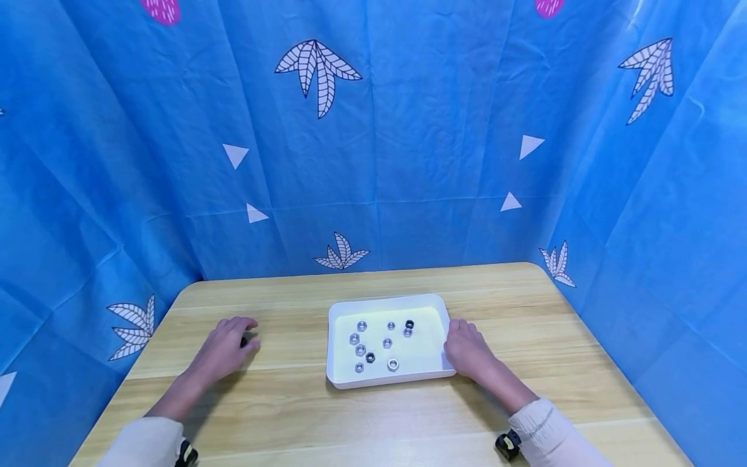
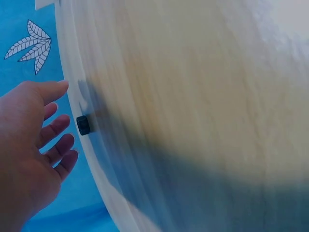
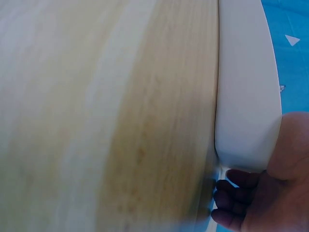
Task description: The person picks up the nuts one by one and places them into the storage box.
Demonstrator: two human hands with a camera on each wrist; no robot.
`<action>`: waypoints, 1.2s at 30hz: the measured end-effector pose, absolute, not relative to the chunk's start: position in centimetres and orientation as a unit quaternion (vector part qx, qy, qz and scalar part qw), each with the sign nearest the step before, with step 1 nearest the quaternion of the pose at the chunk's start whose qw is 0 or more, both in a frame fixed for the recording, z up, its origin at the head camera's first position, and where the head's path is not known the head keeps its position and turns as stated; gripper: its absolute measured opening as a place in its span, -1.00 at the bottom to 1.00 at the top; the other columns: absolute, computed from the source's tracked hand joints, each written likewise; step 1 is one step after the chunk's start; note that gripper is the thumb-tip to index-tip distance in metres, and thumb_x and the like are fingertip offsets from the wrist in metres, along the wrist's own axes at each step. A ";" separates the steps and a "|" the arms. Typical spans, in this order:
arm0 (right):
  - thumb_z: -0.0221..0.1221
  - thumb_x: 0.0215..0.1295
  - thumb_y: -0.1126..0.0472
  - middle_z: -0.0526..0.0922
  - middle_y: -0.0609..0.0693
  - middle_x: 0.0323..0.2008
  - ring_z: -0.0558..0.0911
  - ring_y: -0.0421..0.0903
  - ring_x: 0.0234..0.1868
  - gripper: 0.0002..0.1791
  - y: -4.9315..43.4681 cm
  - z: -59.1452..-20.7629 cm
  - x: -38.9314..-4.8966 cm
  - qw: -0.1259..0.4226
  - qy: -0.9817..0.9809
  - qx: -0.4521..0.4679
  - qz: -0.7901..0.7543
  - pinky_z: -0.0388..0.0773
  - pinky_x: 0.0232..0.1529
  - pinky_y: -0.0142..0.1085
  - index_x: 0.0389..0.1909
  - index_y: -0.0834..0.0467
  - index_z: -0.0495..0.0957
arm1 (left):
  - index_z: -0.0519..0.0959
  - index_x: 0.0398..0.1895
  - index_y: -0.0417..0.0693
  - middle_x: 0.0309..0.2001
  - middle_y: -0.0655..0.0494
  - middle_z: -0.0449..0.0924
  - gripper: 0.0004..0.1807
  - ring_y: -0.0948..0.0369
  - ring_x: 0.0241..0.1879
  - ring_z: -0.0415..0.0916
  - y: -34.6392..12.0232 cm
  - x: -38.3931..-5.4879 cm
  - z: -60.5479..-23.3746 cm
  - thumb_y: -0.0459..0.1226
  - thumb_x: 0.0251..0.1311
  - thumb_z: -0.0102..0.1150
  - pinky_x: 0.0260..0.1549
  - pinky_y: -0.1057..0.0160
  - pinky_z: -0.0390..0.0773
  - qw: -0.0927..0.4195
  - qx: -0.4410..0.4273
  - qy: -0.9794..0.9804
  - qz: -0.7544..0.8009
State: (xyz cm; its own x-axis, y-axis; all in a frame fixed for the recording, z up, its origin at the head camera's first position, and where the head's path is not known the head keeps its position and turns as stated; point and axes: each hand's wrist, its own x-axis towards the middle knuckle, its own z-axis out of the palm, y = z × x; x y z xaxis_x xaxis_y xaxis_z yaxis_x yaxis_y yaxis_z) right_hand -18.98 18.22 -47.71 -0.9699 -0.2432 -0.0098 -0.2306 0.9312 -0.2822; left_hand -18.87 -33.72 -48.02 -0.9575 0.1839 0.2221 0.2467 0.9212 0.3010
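My left hand [image 1: 226, 345] is at the left of the table, thumb and fingers apart around a small black nut-like piece [image 2: 83, 125] on the wood. In the left wrist view a gap shows between the fingertips and that piece. My right hand [image 1: 469, 349] grips the right end of a shallow white tray [image 1: 423, 355], its fingers curled against the outer wall; the thumb is mostly hidden in the right wrist view. Inside the tray lie several silver hex nuts [image 1: 393, 364], spread about, and two black nuts [image 1: 370, 357].
The pale wooden table [image 1: 280, 415] has rounded far corners. A blue patterned cloth [image 1: 408, 162] hangs behind it and along both sides. Each wrist bears a dark band, the right one [image 1: 508, 445] close to the tabletop.
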 end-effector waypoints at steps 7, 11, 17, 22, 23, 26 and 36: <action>0.05 0.41 0.28 0.46 0.27 -0.17 0.45 0.18 -0.15 -0.65 18.2 -47.7 -18.9 0.016 0.982 -0.124 -0.139 0.51 -0.01 0.11 0.03 0.50 0.37 | 0.58 0.14 -0.26 0.14 -0.27 0.61 -0.58 -0.21 0.13 0.49 -34.5 -18.8 -48.3 -0.24 0.27 0.37 0.10 -0.26 0.48 0.082 -0.100 -0.978 -0.163; 0.06 0.41 0.28 0.46 0.27 -0.18 0.45 0.18 -0.15 -0.66 18.2 -47.7 -18.9 0.011 0.983 -0.126 -0.137 0.52 -0.02 0.11 0.01 0.49 0.37 | 0.61 0.09 -0.27 0.10 -0.27 0.63 -0.62 -0.22 0.11 0.51 -35.0 -19.0 -48.4 -0.28 0.27 0.37 0.09 -0.25 0.50 0.082 -0.105 -0.974 -0.182; 0.07 0.41 0.29 0.44 0.24 -0.22 0.44 0.16 -0.20 -0.69 18.2 -47.6 -18.9 0.009 0.983 -0.126 -0.134 0.52 -0.09 0.08 -0.01 0.48 0.37 | 0.60 0.10 -0.32 0.08 -0.29 0.64 -0.62 -0.21 0.13 0.55 -35.9 -19.2 -48.7 -0.31 0.27 0.38 0.13 -0.25 0.52 0.059 -0.103 -0.968 -0.221; 0.07 0.41 0.29 0.44 0.24 -0.23 0.44 0.16 -0.20 -0.69 18.2 -47.6 -19.0 0.008 0.983 -0.128 -0.135 0.51 -0.11 0.07 -0.02 0.48 0.38 | 0.59 0.09 -0.36 0.03 -0.29 0.66 -0.60 -0.17 0.07 0.59 -36.2 -19.1 -48.5 -0.33 0.25 0.40 0.09 -0.23 0.54 0.048 -0.096 -0.963 -0.248; 0.07 0.41 0.29 0.44 0.23 -0.23 0.43 0.15 -0.21 -0.69 18.2 -47.6 -19.0 0.008 0.983 -0.128 -0.135 0.51 -0.11 0.07 -0.02 0.48 0.38 | 0.59 0.09 -0.36 0.02 -0.28 0.66 -0.60 -0.16 0.07 0.60 -36.3 -19.1 -48.5 -0.33 0.25 0.40 0.08 -0.22 0.54 0.047 -0.096 -0.962 -0.252; 0.07 0.41 0.29 0.43 0.21 -0.25 0.43 0.14 -0.22 -0.70 18.2 -47.6 -19.0 0.008 0.983 -0.127 -0.134 0.50 -0.13 0.05 -0.03 0.47 0.38 | 0.59 0.08 -0.37 0.00 -0.27 0.66 -0.59 -0.16 0.05 0.60 -36.4 -18.9 -48.3 -0.33 0.23 0.41 0.07 -0.21 0.54 0.045 -0.099 -0.960 -0.256; 0.06 0.41 0.29 0.43 0.22 -0.25 0.42 0.14 -0.22 -0.69 18.2 -47.6 -19.0 0.006 0.983 -0.130 -0.129 0.50 -0.13 0.06 -0.02 0.49 0.38 | 0.60 0.11 -0.33 0.04 -0.24 0.65 -0.56 -0.13 0.06 0.62 -37.8 -19.1 -48.9 -0.22 0.27 0.41 -0.03 0.09 0.61 0.030 -0.086 -0.953 -0.287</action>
State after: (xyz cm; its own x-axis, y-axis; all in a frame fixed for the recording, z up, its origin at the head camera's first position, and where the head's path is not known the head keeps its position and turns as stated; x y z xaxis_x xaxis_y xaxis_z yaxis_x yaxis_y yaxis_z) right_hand -18.99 18.19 -47.64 -0.9663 -0.2564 0.0225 -0.2535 0.9332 -0.2548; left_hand -19.05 -37.76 -48.94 -0.9834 0.1468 0.1070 0.1815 0.8199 0.5430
